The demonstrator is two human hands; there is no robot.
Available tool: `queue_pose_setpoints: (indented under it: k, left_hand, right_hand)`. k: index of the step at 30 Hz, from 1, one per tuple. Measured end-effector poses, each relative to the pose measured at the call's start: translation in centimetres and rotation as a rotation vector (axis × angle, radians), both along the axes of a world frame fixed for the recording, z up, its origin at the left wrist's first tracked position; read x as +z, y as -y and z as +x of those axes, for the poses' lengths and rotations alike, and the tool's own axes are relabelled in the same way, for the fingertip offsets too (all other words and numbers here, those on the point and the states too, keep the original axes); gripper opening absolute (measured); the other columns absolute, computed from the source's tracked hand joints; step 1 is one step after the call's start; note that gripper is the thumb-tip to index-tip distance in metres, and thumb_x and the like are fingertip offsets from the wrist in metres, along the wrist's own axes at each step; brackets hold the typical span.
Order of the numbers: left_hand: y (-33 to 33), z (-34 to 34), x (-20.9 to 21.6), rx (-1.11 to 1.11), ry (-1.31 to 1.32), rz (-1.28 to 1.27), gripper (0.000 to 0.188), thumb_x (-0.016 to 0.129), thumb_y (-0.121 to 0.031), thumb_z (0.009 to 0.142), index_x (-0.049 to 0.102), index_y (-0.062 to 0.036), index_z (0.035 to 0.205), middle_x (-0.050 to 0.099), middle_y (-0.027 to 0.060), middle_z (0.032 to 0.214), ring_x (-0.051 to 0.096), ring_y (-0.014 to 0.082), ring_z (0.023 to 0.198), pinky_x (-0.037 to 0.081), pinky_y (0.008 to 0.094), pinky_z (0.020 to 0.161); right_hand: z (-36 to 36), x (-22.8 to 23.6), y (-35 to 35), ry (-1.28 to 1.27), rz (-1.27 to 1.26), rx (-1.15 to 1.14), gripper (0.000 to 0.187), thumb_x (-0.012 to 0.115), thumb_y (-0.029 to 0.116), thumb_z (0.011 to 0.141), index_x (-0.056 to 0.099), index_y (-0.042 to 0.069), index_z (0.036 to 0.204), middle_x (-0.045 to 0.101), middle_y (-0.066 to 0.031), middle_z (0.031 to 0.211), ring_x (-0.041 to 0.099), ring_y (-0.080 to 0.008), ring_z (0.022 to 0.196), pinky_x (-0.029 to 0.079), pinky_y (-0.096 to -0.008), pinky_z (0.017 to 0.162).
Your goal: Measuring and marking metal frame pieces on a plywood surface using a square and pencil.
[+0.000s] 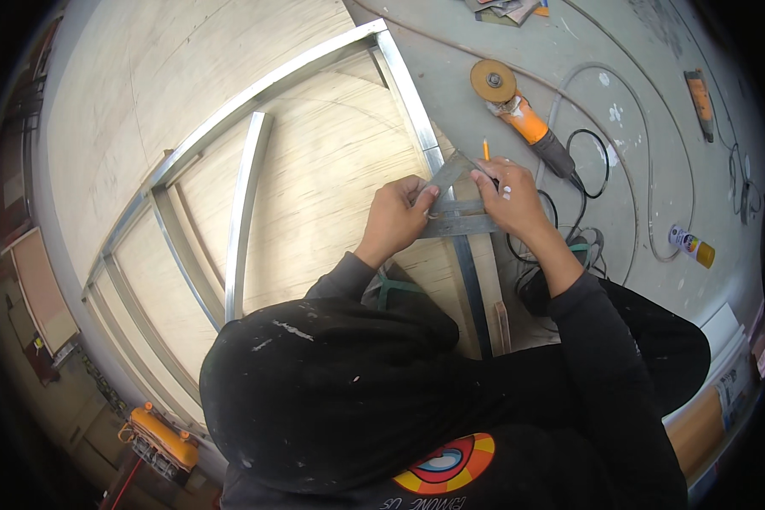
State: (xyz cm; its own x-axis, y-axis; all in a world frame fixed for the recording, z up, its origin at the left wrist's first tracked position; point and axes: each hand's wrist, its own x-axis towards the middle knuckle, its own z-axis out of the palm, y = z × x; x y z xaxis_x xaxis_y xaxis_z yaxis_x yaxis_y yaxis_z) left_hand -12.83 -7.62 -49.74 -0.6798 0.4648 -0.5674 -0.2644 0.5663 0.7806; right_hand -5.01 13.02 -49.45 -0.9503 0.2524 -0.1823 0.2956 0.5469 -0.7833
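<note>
A grey metal triangular square (461,226) lies across the right-hand tube of a silvery metal frame (410,104). Its left side is gripped between the thumb and fingers of my left hand (397,218). My right hand (517,200) is closed at the square's right side. An orange pencil (486,150) sticks up from its fingers, and the pencil's lower part is hidden by the hand. One loose-looking metal tube (248,200) lies inside the frame, left of my left hand.
The frame rests on a pale plywood sheet (314,144). On the grey floor to the right lie an orange angle grinder (527,123) with its looping cable, another orange tool (699,104) and a spray can (691,246). An orange compressor (163,438) stands at lower left.
</note>
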Motion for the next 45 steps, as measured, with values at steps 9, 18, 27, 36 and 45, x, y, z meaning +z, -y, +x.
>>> queue_pose_setpoints:
  k: [9, 18, 27, 36, 45]
  left_hand:
    - [0.0, 0.2, -0.3, 0.035, -0.024, 0.046, 0.03, 0.066, -0.025, 0.097, 0.072, 0.0033, 0.089, 0.067, 0.0129, 0.064, 0.062, 0.0188, 0.054, 0.047, 0.034, 0.056]
    - [-0.1, 0.1, -0.2, 0.037, 0.018, 0.06, 0.028, 0.066, -0.021, 0.102, 0.07, 0.0034, 0.091, 0.061, -0.0008, 0.064, 0.045, 0.0043, 0.058, 0.037, 0.0262, 0.053]
    - [-0.2, 0.0, -0.2, 0.008, -0.029, 0.007, 0.026, 0.065, -0.02, 0.101, 0.071, 0.0041, 0.093, 0.065, 0.0018, 0.068, 0.05, 0.0058, 0.06, 0.041, 0.0267, 0.055]
    - [-0.1, 0.1, -0.6, 0.016, 0.0, 0.012, 0.026, 0.064, -0.02, 0.101, 0.071, 0.0047, 0.094, 0.068, 0.0042, 0.069, 0.054, 0.0067, 0.06, 0.043, 0.0272, 0.056]
    - [-0.2, -0.1, -0.3, -0.021, -0.041, -0.011, 0.028, 0.064, -0.021, 0.102, 0.072, 0.004, 0.094, 0.068, 0.0043, 0.069, 0.053, 0.007, 0.059, 0.043, 0.0276, 0.056]
  right_hand:
    - [-0.4, 0.7, 0.1, 0.044, 0.022, 0.013, 0.027, 0.063, 0.014, 0.093, 0.072, -0.003, 0.112, 0.068, -0.0249, 0.097, 0.066, -0.0434, 0.093, 0.052, -0.0454, 0.084]
    - [-0.7, 1.3, 0.2, 0.082, 0.042, 0.032, 0.027, 0.063, 0.013, 0.093, 0.073, -0.003, 0.112, 0.068, -0.0248, 0.095, 0.066, -0.0434, 0.093, 0.051, -0.0459, 0.083]
    - [-0.5, 0.8, 0.1, 0.084, 0.031, 0.026, 0.029, 0.065, 0.016, 0.092, 0.072, -0.004, 0.112, 0.069, -0.0253, 0.096, 0.067, -0.0424, 0.092, 0.052, -0.0451, 0.084]
    - [-0.8, 1.2, -0.1, 0.079, -0.009, -0.102, 0.027, 0.067, 0.022, 0.094, 0.074, 0.0, 0.108, 0.07, -0.0185, 0.084, 0.069, -0.0292, 0.076, 0.053, -0.0386, 0.073]
    - [-4.4, 4.2, -2.0, -0.007, -0.166, -0.008, 0.023, 0.06, 0.021, 0.097, 0.072, 0.002, 0.101, 0.069, -0.0136, 0.078, 0.067, -0.0264, 0.072, 0.051, -0.0367, 0.07]
